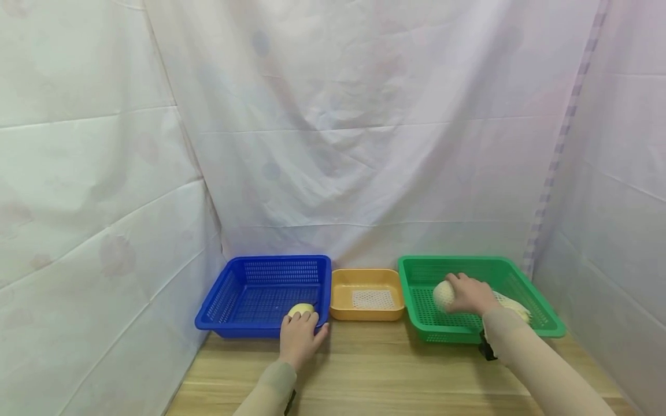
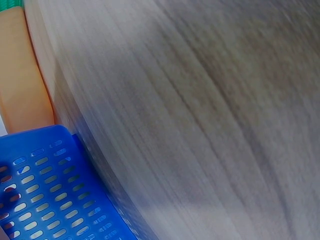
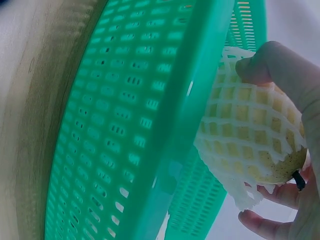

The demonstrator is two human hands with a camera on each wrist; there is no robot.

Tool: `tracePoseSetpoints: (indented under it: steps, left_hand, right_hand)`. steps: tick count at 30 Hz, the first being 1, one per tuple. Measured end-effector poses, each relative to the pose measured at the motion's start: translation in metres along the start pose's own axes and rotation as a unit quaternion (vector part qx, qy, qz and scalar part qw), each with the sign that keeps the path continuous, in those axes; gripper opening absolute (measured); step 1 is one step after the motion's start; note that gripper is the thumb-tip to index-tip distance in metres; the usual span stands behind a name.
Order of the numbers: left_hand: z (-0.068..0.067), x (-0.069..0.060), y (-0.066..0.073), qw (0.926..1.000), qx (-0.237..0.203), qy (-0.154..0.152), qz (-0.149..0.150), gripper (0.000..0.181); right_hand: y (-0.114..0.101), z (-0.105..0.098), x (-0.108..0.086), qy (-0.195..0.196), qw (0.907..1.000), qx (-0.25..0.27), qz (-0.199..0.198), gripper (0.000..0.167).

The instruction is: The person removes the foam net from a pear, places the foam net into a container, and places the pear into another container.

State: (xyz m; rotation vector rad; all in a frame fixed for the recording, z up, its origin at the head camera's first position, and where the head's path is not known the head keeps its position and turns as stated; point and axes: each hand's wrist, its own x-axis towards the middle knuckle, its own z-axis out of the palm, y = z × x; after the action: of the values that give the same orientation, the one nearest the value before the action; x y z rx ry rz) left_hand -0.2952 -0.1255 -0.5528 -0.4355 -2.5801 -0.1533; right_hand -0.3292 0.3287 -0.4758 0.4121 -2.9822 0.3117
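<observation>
In the head view, the right hand point(image 1: 472, 296) grips a round pale fruit point(image 1: 444, 294) over the green basket point(image 1: 452, 333). The right wrist view shows this fruit point(image 3: 250, 130) in a white foam net, its dark stem bare, with thumb and fingers point(image 3: 270, 226) around it. Behind that hand, another netted pale item point(image 1: 512, 306) lies in the green basket. The left hand point(image 1: 300, 338) reaches over the near rim of the blue basket point(image 1: 239, 332), its fingers on a yellowish fruit point(image 1: 301, 309) with a dark stem; the thumb lies near the rim.
Between the two baskets stands a shallow orange tray point(image 1: 366, 315) with a white mesh piece point(image 1: 373, 299) in it. All three stand on a wooden table point(image 1: 385, 370), with white cloth point(image 1: 333, 144) hanging behind and at both sides.
</observation>
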Motion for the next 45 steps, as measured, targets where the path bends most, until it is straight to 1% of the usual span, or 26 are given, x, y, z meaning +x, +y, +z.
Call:
tracePoseSetpoints:
  steps: [3, 7, 13, 17, 24, 28, 39, 45]
  left_hand:
    - [0.0, -0.001, 0.0, 1.0, 0.0, -0.002, -0.002, 0.033]
    - [0.001, -0.001, 0.0, 1.0, -0.002, -0.002, -0.004, 0.031]
    - [0.002, 0.0, 0.0, 0.9999, -0.004, 0.01, -0.001, 0.03]
    - [0.002, 0.0, 0.0, 0.9999, -0.005, 0.014, 0.001, 0.03]
    - [0.005, -0.001, -0.002, 1.0, -0.002, 0.009, -0.001, 0.031]
    - [0.005, -0.001, -0.001, 0.9999, -0.003, 0.011, 0.0, 0.031]
    - [0.005, 0.0, -0.002, 1.0, -0.005, 0.004, -0.003, 0.032]
    - [0.005, 0.0, -0.002, 1.0, -0.004, 0.004, -0.002, 0.032]
  right_hand:
    - [-0.006, -0.004, -0.002, -0.006, 0.9999, 0.01, 0.001, 0.076]
    - [-0.013, -0.01, -0.004, -0.009, 0.9999, 0.013, -0.002, 0.074]
    - [-0.019, -0.014, -0.004, -0.001, 0.9999, 0.012, -0.007, 0.072]
    - [-0.021, -0.015, -0.003, 0.001, 0.9999, 0.01, -0.009, 0.073]
    - [-0.027, -0.016, -0.002, -0.001, 0.9997, 0.017, -0.017, 0.074]
    - [-0.03, -0.015, -0.002, 0.001, 0.9997, 0.017, -0.018, 0.074]
    - [-0.042, -0.016, -0.001, 0.0, 0.9994, 0.019, -0.028, 0.074]
    - [-0.047, -0.016, 0.0, -0.01, 0.9994, 0.019, -0.029, 0.074]
